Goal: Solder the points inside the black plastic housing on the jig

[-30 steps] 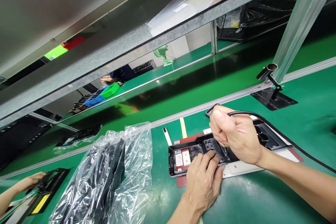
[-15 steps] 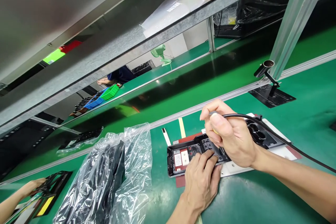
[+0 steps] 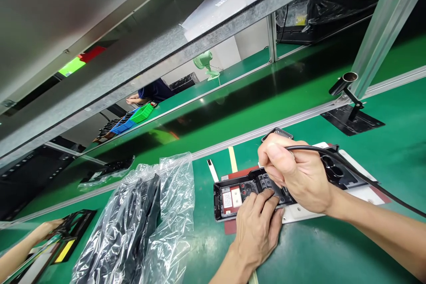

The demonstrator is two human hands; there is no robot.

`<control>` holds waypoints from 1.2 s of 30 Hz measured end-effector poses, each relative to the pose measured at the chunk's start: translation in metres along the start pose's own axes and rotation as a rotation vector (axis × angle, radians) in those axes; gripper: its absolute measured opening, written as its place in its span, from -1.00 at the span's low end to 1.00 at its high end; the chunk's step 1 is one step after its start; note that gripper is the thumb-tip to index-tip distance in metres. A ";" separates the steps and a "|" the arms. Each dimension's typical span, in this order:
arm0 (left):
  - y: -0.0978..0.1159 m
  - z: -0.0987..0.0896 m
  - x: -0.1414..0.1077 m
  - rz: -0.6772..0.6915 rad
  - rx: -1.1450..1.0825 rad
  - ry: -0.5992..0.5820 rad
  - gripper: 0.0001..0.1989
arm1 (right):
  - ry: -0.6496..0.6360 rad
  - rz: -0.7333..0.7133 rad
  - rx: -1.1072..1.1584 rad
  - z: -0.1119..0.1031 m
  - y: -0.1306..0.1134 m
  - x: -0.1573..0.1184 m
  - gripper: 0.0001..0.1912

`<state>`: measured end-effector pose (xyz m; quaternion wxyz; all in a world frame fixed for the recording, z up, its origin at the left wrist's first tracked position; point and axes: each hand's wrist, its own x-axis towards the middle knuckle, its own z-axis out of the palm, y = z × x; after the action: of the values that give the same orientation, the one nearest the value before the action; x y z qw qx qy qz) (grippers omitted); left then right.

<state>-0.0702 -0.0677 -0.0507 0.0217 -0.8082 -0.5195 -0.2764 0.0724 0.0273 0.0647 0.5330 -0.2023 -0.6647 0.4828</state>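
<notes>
A black plastic housing [image 3: 221, 213] with a white label inside lies over a white and dark red base [image 3: 229, 227] on the green bench. My left hand [image 3: 258, 222] rests on the housing's near edge, its fingers bent over the rim and pressed on it. Above the housing's right part, my right hand [image 3: 296, 173] is closed around the end of a black cable [image 3: 357, 166]; whatever sits at that end is mostly hidden by the fingers. The cable runs off to the right.
Black parts in clear plastic bags [image 3: 116, 226] lie left of the housing. A black holder [image 3: 353, 117] stands at the back right. At far left, another person's hand [image 3: 45, 230] touches a black frame [image 3: 81, 226].
The whole view has shifted slightly. My right hand has turned a little, and a small black object now shows behind it. My left hand keeps its place on the housing.
</notes>
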 end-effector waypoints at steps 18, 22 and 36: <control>0.001 -0.003 -0.001 -0.012 -0.042 -0.002 -0.74 | 0.030 -0.006 0.049 0.001 -0.003 0.005 -0.53; 0.001 -0.003 0.000 -0.013 -0.048 -0.011 -0.72 | 0.032 -0.007 0.084 0.001 -0.003 0.005 -0.53; 0.000 -0.003 -0.002 -0.025 -0.070 -0.030 -0.71 | 0.023 0.005 0.081 0.000 -0.004 0.005 -0.54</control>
<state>-0.0723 -0.0700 -0.0495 -0.0177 -0.8062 -0.5197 -0.2822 0.0712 0.0294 0.0705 0.5471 -0.1879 -0.6380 0.5083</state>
